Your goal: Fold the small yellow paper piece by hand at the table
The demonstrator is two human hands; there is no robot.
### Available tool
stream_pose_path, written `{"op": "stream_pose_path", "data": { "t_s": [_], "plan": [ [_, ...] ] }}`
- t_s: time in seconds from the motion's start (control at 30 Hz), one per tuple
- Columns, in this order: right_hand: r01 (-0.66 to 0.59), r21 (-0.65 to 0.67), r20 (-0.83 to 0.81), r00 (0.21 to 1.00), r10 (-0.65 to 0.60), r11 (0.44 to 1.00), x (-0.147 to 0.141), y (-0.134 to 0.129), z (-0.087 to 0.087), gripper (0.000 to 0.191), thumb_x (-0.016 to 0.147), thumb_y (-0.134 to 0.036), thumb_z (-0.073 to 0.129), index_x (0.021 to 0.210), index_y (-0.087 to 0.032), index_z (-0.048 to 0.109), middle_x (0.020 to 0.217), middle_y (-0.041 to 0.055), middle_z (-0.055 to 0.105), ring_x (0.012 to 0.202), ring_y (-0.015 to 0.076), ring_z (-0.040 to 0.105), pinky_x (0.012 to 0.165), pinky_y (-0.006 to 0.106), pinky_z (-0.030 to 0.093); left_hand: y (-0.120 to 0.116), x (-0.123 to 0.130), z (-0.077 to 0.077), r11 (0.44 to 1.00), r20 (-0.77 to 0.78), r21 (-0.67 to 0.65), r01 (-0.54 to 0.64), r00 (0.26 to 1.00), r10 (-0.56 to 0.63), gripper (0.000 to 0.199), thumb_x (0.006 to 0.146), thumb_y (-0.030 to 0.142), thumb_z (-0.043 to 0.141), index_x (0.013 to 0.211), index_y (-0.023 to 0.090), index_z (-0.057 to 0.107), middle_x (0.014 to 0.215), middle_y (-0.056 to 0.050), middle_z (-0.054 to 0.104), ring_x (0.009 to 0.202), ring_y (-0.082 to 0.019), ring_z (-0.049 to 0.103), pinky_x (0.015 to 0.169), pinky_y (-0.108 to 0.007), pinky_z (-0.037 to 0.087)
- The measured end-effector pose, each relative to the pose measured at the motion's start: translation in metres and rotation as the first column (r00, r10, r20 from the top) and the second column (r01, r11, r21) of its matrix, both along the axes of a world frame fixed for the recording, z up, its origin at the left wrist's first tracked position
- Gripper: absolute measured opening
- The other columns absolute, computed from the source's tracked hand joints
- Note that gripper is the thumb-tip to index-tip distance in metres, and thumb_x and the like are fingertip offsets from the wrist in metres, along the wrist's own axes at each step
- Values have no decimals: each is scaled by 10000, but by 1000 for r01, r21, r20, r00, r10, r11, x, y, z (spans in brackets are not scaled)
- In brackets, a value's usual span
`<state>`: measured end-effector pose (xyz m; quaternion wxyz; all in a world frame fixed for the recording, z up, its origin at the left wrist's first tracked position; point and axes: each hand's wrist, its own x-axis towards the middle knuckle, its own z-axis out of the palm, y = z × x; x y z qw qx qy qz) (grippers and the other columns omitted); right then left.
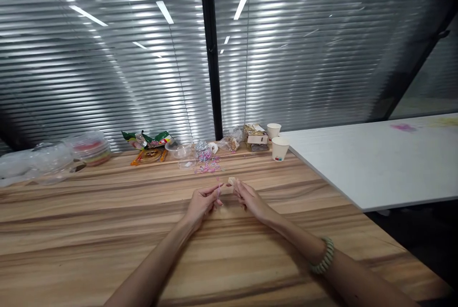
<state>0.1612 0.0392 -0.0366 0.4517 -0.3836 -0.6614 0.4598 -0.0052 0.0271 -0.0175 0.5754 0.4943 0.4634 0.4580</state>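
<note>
hands (pixel 225 199) mid-table | beads (pixel 207 164) behind | cups (pixel 279 148) right-rear | bags (pixel 36 161) left-rear

Office or meeting room indicated. Glass partition wall with closed horizontal blinds (pixel 107 68) seen from 9 to 3 o'clock, divided by dark vertical frame (pixel 211 49) at 12. Linear ceiling lights (pixel 240 7) reflected in glass. Long wood-grain table (pixel 107 230) occupies foreground; white table (pixel 375 159) abutted at 2 o'clock. Paper cups (pixel 279 148) and snack packets (pixel 150 140) left along far edge.
</note>
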Motion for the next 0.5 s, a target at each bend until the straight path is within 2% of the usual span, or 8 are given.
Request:
{"op": "stream_pose_path", "data": {
  "t_s": [0.1, 0.17, 0.3, 0.4, 0.5],
  "plan": [
    [-32, 48, 63, 998, 29, 998, 1, 0, 2, 423, 866, -481, 299, 1005, -192, 576, 692, 13, 550, 523, 110, 443, 474, 218, 357, 2, -2, -2, 994, -78, 81, -68, 994, 74, 567, 602, 448, 672, 1070, 136, 602, 649, -48, 644, 414, -46, 375, 429, -189, 317],
    [-57, 145, 113, 993, 41, 988, 1, 0, 5, 374, 866, -446, 337, 972, -202, 601, 774, 30, 590, 624, 131, 498, 556, 236, 398, 2, -2, -2, 989, -122, 128, -80, 988, 96, 557, 599, 427, 678, 1071, 142, 601, 744, -58, 663, 447, -57, 413, 445, -192, 338],
    [-88, 302, 202, 979, 27, 949, 4, 0, 10, 312, 866, -377, 386, 877, -202, 644, 880, 46, 623, 805, 166, 535, 726, 281, 406, 0, -1, -1, 972, -231, 230, -53, 967, 107, 445, 600, 361, 692, 992, 155, 649, 774, -55, 673, 625, -129, 546, 558, -208, 417],
    [-61, 357, 251, 968, -32, 932, 6, -1, 12, 272, 855, -340, 425, 870, -201, 659, 843, 48, 630, 767, 163, 543, 704, 276, 403, -1, 0, -2, 957, -251, 290, -26, 963, 102, 398, 599, 326, 695, 966, 179, 660, 935, -70, 664, 816, -185, 575, 676, -248, 460],
    [-68, 396, 281, 958, -51, 916, 6, -4, 15, 244, 846, -311, 448, 861, -208, 669, 796, 44, 628, 729, 156, 546, 672, 266, 406, -1, 1, -5, 955, -237, 298, -3, 968, 77, 394, 605, 312, 691, 976, 184, 654, 1031, -81, 636, 884, -205, 576, 736, -284, 471]
  ]
}}
